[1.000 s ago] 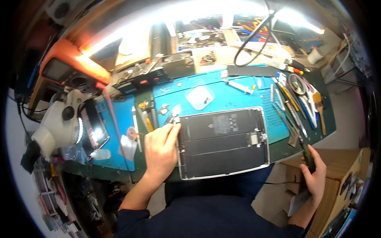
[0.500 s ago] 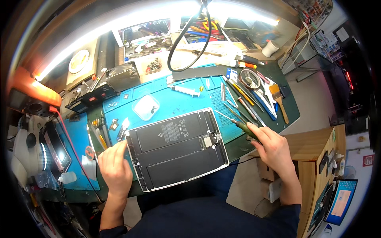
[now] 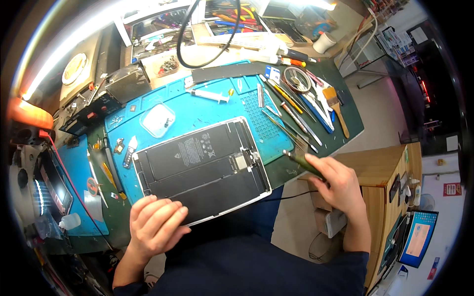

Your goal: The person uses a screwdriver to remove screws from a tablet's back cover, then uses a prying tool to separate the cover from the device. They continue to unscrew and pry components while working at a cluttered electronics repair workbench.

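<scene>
An opened tablet [image 3: 195, 190] lies tilted across the front of the blue repair mat [image 3: 197, 112], its black batteries and a small metal shield exposed inside the silver frame. My left hand [image 3: 157, 226] grips the tablet's lower-left corner, fingers curled over it. Off the tablet's right side, my right hand [image 3: 338, 190] holds a dark green-handled tool [image 3: 308, 163] with a thin tip angled up-left. Behind the tablet are a small clear lidded container [image 3: 158, 119] and a syringe [image 3: 207, 96].
Pens, tweezers, a brush [image 3: 339, 111] and a tape-like roll [image 3: 297, 78] crowd the mat's right. A black cable loop [image 3: 205, 64] hangs above. An orange multimeter [image 3: 29, 113] and a second device [image 3: 54, 182] sit left. A wooden cabinet [image 3: 375, 167] stands at right, beside a screen [image 3: 418, 239].
The view has shifted, moving the bench leftward and up in the picture. My left hand has slid down the tablet's left edge to its lower corner. My right hand has brought the tool up beside the mat.
</scene>
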{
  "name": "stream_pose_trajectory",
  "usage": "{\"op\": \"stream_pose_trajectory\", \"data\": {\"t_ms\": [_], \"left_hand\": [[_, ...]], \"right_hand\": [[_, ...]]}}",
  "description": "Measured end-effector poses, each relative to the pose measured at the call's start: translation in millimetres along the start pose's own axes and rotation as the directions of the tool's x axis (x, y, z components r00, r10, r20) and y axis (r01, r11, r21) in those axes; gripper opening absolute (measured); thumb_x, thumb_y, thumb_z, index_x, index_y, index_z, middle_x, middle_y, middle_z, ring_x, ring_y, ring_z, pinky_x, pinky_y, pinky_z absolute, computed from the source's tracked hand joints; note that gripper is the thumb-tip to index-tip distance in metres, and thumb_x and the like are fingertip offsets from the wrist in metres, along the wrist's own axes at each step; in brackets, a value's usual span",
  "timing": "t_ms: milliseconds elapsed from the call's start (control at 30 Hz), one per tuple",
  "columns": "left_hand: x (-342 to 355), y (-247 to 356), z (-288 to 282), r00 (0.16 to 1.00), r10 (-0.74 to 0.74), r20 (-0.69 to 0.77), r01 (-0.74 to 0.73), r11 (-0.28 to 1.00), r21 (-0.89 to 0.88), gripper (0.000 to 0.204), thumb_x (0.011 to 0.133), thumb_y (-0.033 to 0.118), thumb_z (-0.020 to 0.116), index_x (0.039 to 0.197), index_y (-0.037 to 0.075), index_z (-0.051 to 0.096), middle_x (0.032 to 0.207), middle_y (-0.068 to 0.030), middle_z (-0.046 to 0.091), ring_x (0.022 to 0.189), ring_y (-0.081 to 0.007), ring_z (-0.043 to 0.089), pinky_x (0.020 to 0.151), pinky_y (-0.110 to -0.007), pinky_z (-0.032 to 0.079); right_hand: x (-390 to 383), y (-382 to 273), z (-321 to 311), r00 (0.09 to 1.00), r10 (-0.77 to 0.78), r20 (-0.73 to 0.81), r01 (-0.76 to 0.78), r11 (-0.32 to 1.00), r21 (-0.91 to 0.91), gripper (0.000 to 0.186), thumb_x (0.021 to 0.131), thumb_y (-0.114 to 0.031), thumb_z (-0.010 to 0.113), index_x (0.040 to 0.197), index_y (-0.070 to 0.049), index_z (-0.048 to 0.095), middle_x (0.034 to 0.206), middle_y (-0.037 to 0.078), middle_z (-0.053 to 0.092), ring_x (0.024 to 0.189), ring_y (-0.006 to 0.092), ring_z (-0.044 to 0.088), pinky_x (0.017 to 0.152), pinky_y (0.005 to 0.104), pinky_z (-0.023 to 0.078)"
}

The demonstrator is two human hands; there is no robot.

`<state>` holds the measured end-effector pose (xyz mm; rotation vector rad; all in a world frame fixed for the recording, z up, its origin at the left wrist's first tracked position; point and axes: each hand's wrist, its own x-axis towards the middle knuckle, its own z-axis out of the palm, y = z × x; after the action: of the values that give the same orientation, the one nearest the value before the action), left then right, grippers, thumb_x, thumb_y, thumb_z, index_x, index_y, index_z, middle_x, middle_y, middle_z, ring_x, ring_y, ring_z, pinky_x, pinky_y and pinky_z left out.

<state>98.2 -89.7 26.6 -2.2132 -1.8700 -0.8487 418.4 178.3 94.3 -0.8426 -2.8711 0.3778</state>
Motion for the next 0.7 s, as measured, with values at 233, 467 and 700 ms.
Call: {"op": "stream_pose_trajectory", "data": {"t_ms": [233, 467, 700], "left_hand": [[3.7, 29.2, 19.1, 0.988, -0.054, 0.143, 0.053, 0.999, 0.007, 0.040, 0.080, 0.022, 0.083, 0.118, 0.012, 0.076, 0.127, -0.0038, 0.069, 0.119, -0.0227, 0.063, 0.113, -0.048, 0.044], [-18.7, 29.2, 17.6, 0.984, -0.005, -0.179, 0.004, 1.000, -0.004, 0.021, 0.091, 0.010, 0.074, 0.111, 0.004, 0.073, 0.107, -0.0095, 0.073, 0.098, -0.0250, 0.069, 0.093, -0.045, 0.055], [-83.0, 50.6, 13.7, 0.625, -0.732, -0.272, 0.581, 0.668, -0.465, 0.032, 0.103, 0.001, 0.057, 0.135, -0.002, 0.054, 0.116, -0.0144, 0.060, 0.087, -0.0189, 0.064, 0.074, -0.030, 0.055]], "right_hand": [[-67.9, 2.4, -0.8, 1.000, -0.013, -0.015, 0.013, 0.999, -0.033, 0.054, 0.076, -0.001, 0.079, 0.129, -0.013, 0.072, 0.098, 0.007, 0.070, 0.082, 0.0259, 0.069, 0.067, 0.0358, 0.056], [-89.6, -12.8, 3.4, 0.998, -0.046, 0.030, 0.047, 0.998, -0.031, 0.055, 0.070, 0.002, 0.081, 0.123, -0.010, 0.073, 0.098, 0.009, 0.070, 0.080, 0.0270, 0.070, 0.064, 0.0354, 0.056], [-92.4, -20.4, 1.4, 1.000, -0.016, 0.018, 0.018, 0.995, -0.094, 0.052, 0.071, 0.001, 0.081, 0.121, -0.009, 0.073, 0.099, 0.007, 0.070, 0.081, 0.0257, 0.069, 0.066, 0.0354, 0.056]]}}
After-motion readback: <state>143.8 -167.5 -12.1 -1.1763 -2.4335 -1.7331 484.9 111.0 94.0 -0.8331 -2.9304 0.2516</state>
